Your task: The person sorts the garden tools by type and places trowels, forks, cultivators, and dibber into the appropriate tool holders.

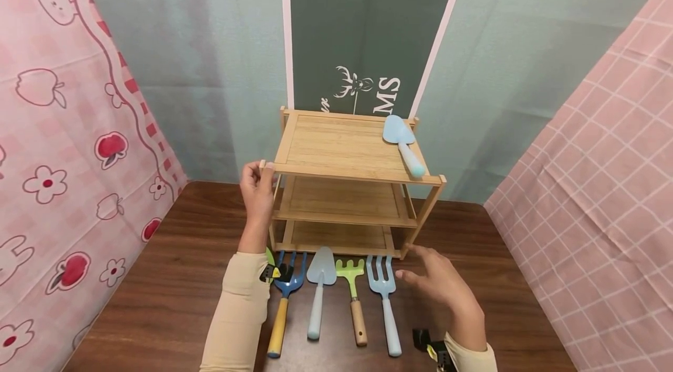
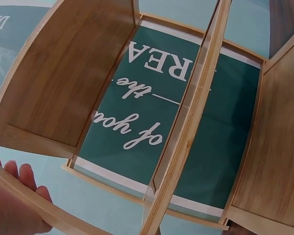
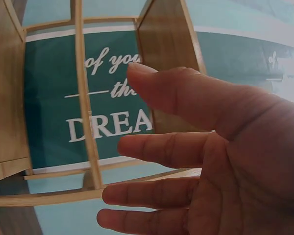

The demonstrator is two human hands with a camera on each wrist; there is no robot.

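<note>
A three-tier wooden shelf (image 1: 336, 141) stands on the brown table. My left hand (image 1: 259, 188) grips its upper front left corner; in the left wrist view, fingertips (image 2: 27, 176) curl round the frame. My right hand (image 1: 439, 273), fingers extended, is beside the shelf's lower right front leg; contact cannot be told. In the right wrist view the right hand (image 3: 220, 156) holds nothing. A light blue trowel (image 1: 402, 141) lies on the top tier, at the right.
In front of the shelf lie a blue fork (image 1: 284, 302) with yellow handle, another trowel (image 1: 318, 290), a green rake (image 1: 354, 302) and a light blue fork (image 1: 386, 302). A green piece (image 1: 270, 258) is partly hidden by the left wrist. Fabric walls surround the table (image 1: 173, 302).
</note>
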